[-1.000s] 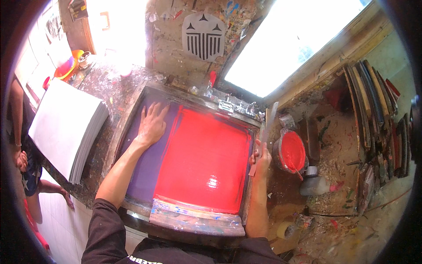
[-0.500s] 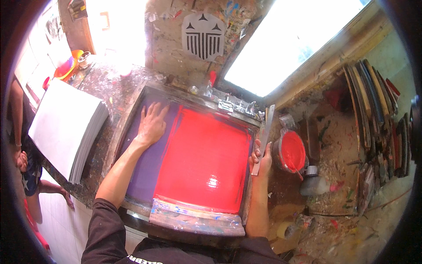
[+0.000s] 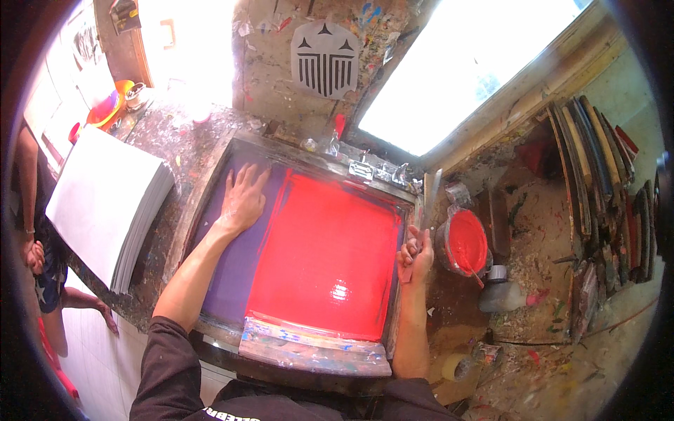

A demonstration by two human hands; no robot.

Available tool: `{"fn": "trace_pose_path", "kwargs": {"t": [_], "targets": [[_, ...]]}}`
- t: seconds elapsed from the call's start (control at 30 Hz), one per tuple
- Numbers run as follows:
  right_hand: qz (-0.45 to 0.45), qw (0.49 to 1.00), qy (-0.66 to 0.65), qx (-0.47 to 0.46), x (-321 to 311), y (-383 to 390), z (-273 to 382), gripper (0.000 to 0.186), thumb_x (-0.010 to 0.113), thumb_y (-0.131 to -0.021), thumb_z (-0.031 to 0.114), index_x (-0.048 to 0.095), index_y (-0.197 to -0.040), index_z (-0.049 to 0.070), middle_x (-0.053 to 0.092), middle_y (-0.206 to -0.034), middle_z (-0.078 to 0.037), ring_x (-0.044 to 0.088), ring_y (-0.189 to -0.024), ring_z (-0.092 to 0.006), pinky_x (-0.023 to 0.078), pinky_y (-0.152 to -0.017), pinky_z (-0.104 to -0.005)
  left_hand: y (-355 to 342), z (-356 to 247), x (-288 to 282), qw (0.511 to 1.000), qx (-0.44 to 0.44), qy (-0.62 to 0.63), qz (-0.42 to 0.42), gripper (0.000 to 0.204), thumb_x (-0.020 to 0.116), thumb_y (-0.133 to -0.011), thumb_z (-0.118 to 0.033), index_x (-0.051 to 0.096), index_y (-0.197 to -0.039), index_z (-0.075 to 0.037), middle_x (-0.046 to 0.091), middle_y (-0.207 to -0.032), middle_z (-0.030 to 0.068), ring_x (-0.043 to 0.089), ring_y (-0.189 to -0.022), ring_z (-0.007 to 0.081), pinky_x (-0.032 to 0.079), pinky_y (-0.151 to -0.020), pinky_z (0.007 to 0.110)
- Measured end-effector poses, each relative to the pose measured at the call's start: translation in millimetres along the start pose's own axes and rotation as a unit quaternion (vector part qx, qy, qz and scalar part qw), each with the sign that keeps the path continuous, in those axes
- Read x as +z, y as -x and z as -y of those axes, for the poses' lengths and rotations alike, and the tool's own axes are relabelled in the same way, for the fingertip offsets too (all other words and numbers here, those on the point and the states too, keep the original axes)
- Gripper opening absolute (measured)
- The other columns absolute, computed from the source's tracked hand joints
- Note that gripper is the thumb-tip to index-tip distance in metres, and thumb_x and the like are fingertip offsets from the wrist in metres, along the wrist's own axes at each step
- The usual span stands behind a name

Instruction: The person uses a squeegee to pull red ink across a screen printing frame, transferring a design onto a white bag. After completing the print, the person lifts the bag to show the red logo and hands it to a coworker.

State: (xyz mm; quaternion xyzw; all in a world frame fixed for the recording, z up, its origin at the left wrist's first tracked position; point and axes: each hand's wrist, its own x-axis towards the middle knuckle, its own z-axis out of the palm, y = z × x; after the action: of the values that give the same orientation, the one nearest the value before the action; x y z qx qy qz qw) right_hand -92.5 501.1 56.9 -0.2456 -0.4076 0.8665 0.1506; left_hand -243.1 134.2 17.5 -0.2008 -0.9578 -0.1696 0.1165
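Observation:
A wooden-framed printing screen lies before me, its mesh spread with red ink over the middle and right, with a bare purple mesh strip at left. My left hand rests on that purple part, fingers spread. Over the frame's right side, my right hand, palm turned up, holds a thin, flat strip, ruler-like and pointing away from me. Its near end is hidden by the fingers. A squeegee with a paint-stained wooden handle lies along the screen's near edge, touched by neither hand.
Right of the screen stand a tub of red ink, a clear bottle and a tape roll. Boards lean farther right. At left sits a white paper stack; beyond it another person stands partly in view.
The strip has turned in my right hand, showing its narrow edge more, and its near end no longer sticks out below the fingers. My left hand stays in place.

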Motion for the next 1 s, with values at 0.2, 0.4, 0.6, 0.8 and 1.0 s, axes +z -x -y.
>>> {"fn": "trace_pose_path", "kwargs": {"t": [0.2,0.4,0.6,0.8,1.0], "targets": [[0.064,0.992,-0.038,0.102,-7.6,-3.7,3.3,0.047,0.041,-0.102,0.046,0.054,-0.114,0.003,0.037,-0.054,0.006,0.033,-0.035,-0.007,0.024,-0.033,-0.0239,0.8,0.1,0.7,1.0,-0.002,0.0,0.004,0.058,0.052,-0.084,-0.012,0.042,-0.142,-0.013,0.04,-0.143,0.02,0.032,-0.138,0.0367,0.021,-0.114,0.059],[0.086,0.995,0.007,0.043,-3.3,0.3,2.0,0.048,0.043,-0.101,0.047,0.056,-0.111,0.003,0.035,-0.054,0.006,0.03,-0.034,-0.0065,0.023,-0.033,-0.0238,0.9,-0.3,0.9,1.0,-0.001,0.0,-0.001,0.058,0.053,-0.084,-0.013,0.043,-0.141,-0.013,0.04,-0.143,0.0201,0.032,-0.138,0.0366,0.021,-0.114,0.059],[0.05,0.995,0.071,0.05,0.2,0.5,0.2,0.048,0.045,-0.101,0.046,0.057,-0.111,0.0,0.033,-0.053,0.006,0.029,-0.034,-0.0059,0.022,-0.034,-0.0242,0.6,-0.5,0.8,1.0,0.0,0.004,0.002,0.058,0.053,-0.084,-0.013,0.043,-0.142,-0.012,0.04,-0.142,0.0204,0.031,-0.139,0.037,0.021,-0.114,0.059],[0.062,0.995,0.076,0.029,3.8,4.1,0.1,0.047,0.045,-0.102,0.043,0.056,-0.111,-0.001,0.031,-0.054,0.007,0.027,-0.036,-0.0051,0.022,-0.035,-0.0235,0.7,0.9,1.3,1.0,0.003,0.0,-0.006,0.058,0.053,-0.084,-0.013,0.043,-0.141,-0.012,0.04,-0.142,0.0207,0.032,-0.138,0.0373,0.021,-0.114,0.059],[0.038,0.991,0.128,0.013,3.6,2.3,0.6,0.048,0.044,-0.102,0.044,0.056,-0.112,-0.001,0.031,-0.055,0.006,0.027,-0.037,-0.0055,0.022,-0.036,-0.0246,0.2,-0.6,1.8,1.0,0.001,0.005,0.0,0.058,0.053,-0.084,-0.012,0.043,-0.141,-0.011,0.04,-0.142,0.0209,0.032,-0.138,0.0371,0.021,-0.114,0.059]]}}
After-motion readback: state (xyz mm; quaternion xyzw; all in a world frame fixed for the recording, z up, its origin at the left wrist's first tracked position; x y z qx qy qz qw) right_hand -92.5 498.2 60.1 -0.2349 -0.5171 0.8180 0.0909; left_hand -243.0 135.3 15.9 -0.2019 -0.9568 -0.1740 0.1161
